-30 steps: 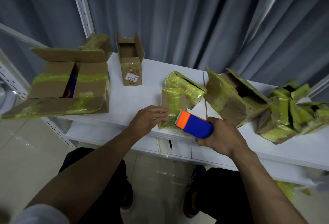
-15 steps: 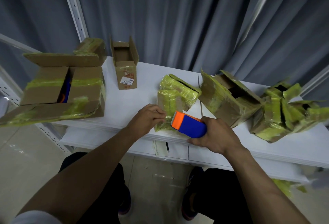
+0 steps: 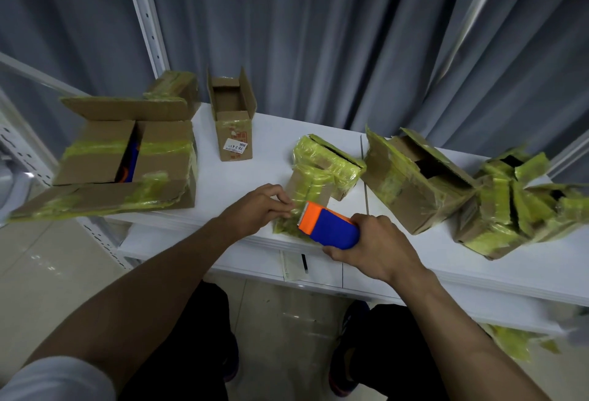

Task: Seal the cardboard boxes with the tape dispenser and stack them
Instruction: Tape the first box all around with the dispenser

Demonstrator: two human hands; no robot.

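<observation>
While the right hand (image 3: pixel 373 251) wraps curled fingers and thumb round the tape dispenser (image 3: pixel 330 227), the tool sits low at the front edge of the white table (image 3: pixel 248 177). Dispenser: smooth rounded blue plastic body, orange head, small toothed cutter edge at the tip. The head lies against the near flap of the small box (image 3: pixel 322 171).

Left hand (image 3: pixel 255 206): fingers bent, thumb under, holding the left edge of that same flap. Small box is brown cardboard, squat, almost fully wrapped in wrinkled glossy yellow-green tape; top slit is open and dark. It stands mid-table, just beyond both hands.

Large box (image 3: pixel 95 161) at the left end: flat, wide, flaps half shut with a gap between them. Bands of the same crinkled tape run across it, and its front flap hangs out past the table edge. A blue and orange item (image 3: pixel 132 161) shows in the gap.

Tall narrow box (image 3: pixel 234 126) behind: plain cardboard, upright, flaps up, white label on its front.

Tilted box (image 3: pixel 411 184) right of centre: torn-looking top, taped patches, matte brown sides. Crumpled box (image 3: pixel 516 206) at far right: heavily taped, uneven shape, touching the tilted one.

Grey pleated curtain (image 3: pixel 318 34) behind. White perforated metal upright (image 3: pixel 143 12) at left. Pale glossy floor tiles (image 3: pixel 47 273) below.
</observation>
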